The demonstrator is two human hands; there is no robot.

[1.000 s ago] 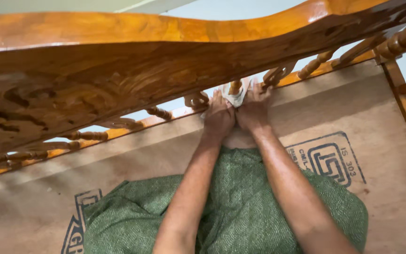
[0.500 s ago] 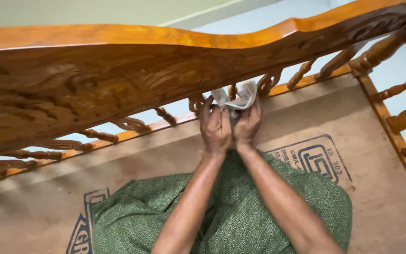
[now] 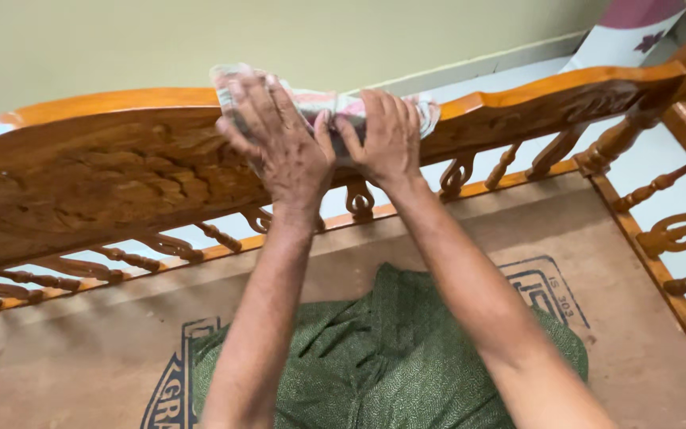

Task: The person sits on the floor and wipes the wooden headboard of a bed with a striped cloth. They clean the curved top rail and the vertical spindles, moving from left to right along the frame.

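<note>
Both hands have come up from the low spindles to the top of the carved wooden headboard (image 3: 121,171). The left hand (image 3: 279,139) and right hand (image 3: 387,135) lie side by side, fingers curled and clamped on a pale crumpled cloth (image 3: 323,103) pressed along the top rail, so wiping has shifted from the turned spindles (image 3: 510,163) below to the crest. Beneath lie a green garment (image 3: 391,357) and a brown printed board (image 3: 81,334).

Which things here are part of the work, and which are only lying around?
In use:
- left hand
- right hand
- cloth, pressed on the top rail
- carved headboard

Lying about:
- plywood board
- spindle side rail
- patterned sheet by the wall
</note>
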